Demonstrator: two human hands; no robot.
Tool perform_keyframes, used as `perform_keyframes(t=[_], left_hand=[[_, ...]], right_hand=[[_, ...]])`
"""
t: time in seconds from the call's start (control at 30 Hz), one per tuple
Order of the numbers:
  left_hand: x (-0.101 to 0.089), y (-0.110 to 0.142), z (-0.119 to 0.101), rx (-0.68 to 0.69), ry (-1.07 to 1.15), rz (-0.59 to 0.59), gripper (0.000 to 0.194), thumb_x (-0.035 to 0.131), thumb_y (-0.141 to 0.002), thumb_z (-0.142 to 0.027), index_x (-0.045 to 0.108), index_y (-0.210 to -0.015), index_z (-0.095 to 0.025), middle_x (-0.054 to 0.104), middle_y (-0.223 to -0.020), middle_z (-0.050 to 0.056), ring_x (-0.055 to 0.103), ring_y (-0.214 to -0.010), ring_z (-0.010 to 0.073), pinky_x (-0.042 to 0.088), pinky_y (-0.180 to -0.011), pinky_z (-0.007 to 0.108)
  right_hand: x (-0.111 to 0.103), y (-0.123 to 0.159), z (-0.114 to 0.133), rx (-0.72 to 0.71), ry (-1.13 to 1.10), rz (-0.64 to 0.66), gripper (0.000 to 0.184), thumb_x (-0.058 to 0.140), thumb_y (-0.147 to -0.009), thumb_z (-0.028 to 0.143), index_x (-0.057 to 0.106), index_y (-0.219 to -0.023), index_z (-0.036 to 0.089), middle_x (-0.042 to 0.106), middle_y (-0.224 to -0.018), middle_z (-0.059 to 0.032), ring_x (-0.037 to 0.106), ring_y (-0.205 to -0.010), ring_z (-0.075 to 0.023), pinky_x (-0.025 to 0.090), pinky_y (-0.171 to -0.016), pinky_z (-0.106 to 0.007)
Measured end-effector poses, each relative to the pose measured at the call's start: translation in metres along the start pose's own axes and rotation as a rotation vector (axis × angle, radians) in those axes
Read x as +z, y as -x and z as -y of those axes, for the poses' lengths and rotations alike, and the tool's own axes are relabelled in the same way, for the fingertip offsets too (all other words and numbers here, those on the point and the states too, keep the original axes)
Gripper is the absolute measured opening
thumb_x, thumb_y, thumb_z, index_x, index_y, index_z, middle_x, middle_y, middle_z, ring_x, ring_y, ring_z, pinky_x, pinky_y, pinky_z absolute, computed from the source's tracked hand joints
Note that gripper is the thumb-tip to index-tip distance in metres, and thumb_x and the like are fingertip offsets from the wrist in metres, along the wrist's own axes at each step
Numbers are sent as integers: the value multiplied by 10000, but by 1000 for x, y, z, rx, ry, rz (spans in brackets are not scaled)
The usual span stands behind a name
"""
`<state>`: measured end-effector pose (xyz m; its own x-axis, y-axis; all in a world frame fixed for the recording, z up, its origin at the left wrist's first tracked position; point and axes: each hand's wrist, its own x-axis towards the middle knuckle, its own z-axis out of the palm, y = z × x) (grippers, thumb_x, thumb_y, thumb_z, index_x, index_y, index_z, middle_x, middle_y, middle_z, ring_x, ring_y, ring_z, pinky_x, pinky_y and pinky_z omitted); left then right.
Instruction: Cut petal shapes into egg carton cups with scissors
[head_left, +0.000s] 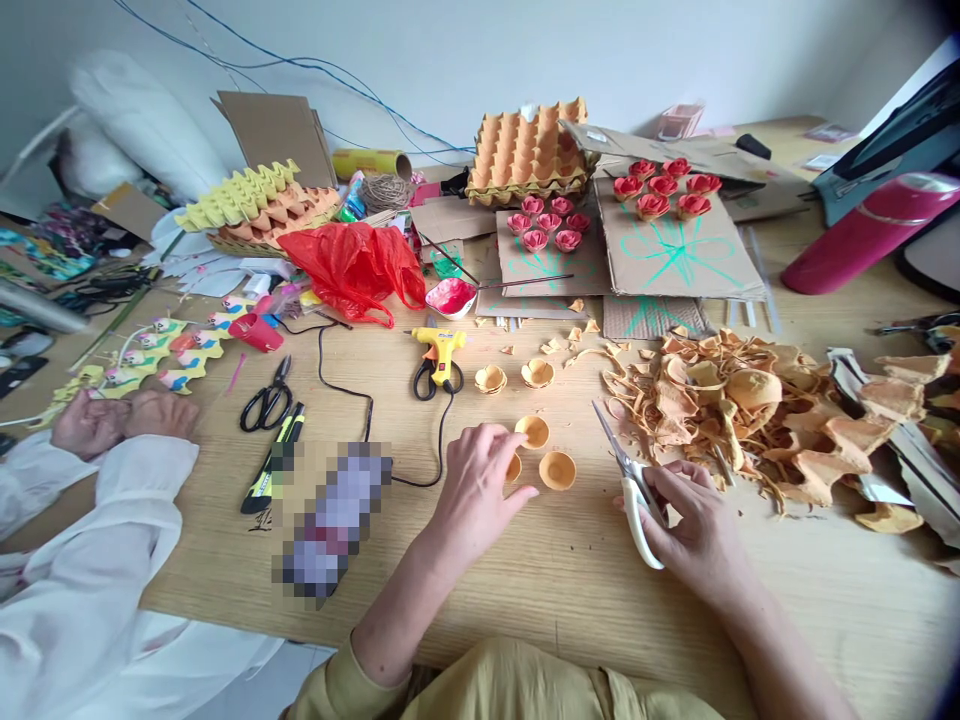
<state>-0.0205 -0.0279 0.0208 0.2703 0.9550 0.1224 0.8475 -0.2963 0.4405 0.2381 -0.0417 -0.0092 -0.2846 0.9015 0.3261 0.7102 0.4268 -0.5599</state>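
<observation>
My left hand [480,480] rests on the wooden table [540,590], fingers curled around a small orange egg-carton cup [514,467]. Two more cut cups [557,470] lie just right of it, one [533,430] a little farther back. My right hand [694,525] grips white-handled scissors [630,480], blades pointing up and left, slightly apart. A heap of egg-carton scraps [739,410] lies right of the scissors.
A yellow glue gun [441,352] with black cord, black scissors [268,397] and a utility knife [276,455] lie to the left. Another person's clasped hands [124,420] and white sleeves are at far left. Red paper roses on cardboard [667,235], egg trays [529,150], a pink bottle [870,230].
</observation>
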Motion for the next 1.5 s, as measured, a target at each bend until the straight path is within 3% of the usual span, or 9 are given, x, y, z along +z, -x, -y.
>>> perform_keyframes(t=[0.13, 0.33, 0.53, 0.67, 0.93, 1.37, 1.5], left_hand=[[7, -11, -19, 142, -66, 69, 590, 822, -700, -342, 528, -1205, -258, 558, -1198, 88, 506, -1079, 304, 415, -878, 461], [17, -15, -24, 165, -86, 95, 510, 818, -704, -287, 555, -1137, -229, 568, -1184, 82, 498, -1064, 300, 411, -846, 463], [7, -17, -15, 69, 33, -1, 497, 827, -697, -303, 567, -1118, -258, 574, -1169, 70, 502, -1083, 287, 401, -897, 453], [-1, -33, -2, -24, -33, -82, 504, 853, -656, -343, 580, -1071, -253, 584, -1150, 69, 514, -1068, 303, 401, -880, 456], [7, -51, 4, -88, -136, 17, 541, 894, -568, -417, 601, -984, -232, 598, -1099, 60, 516, -1055, 305, 388, -856, 437], [8, -53, 3, -108, -67, 103, 477, 863, -640, -372, 571, -990, -231, 655, -1066, 27, 550, -1052, 278, 346, -862, 407], [-2, -49, 4, -107, -75, 76, 546, 857, -640, -400, 581, -1091, -264, 638, -1147, 35, 530, -1097, 296, 351, -892, 428]], right_hand=[[0, 0, -1, -10, -2, -16, 234, 573, -866, 245, 432, -679, 240, 454, -550, 56, 459, -563, -150, 402, -746, -343], [-1, 0, -1, -16, 0, -11, 231, 559, -899, 271, 454, -696, 237, 448, -559, 54, 438, -553, -148, 395, -735, -347], [-2, -1, 1, -23, 1, -4, 217, 556, -899, 264, 443, -715, 239, 450, -567, 56, 426, -550, -149, 386, -728, -344], [-1, -1, 1, -30, 2, -13, 217, 560, -883, 245, 427, -711, 241, 452, -567, 56, 434, -555, -150, 392, -742, -344], [0, 0, 1, -26, 8, -13, 238, 561, -861, 208, 389, -701, 242, 444, -566, 64, 435, -554, -144, 383, -739, -326], [0, 0, 0, -43, 3, 16, 212, 560, -876, 199, 410, -731, 238, 442, -592, 61, 437, -565, -150, 354, -717, -326], [1, 0, -1, -44, 10, 8, 216, 567, -887, 227, 424, -726, 236, 458, -586, 52, 439, -587, -157, 359, -725, -329]])
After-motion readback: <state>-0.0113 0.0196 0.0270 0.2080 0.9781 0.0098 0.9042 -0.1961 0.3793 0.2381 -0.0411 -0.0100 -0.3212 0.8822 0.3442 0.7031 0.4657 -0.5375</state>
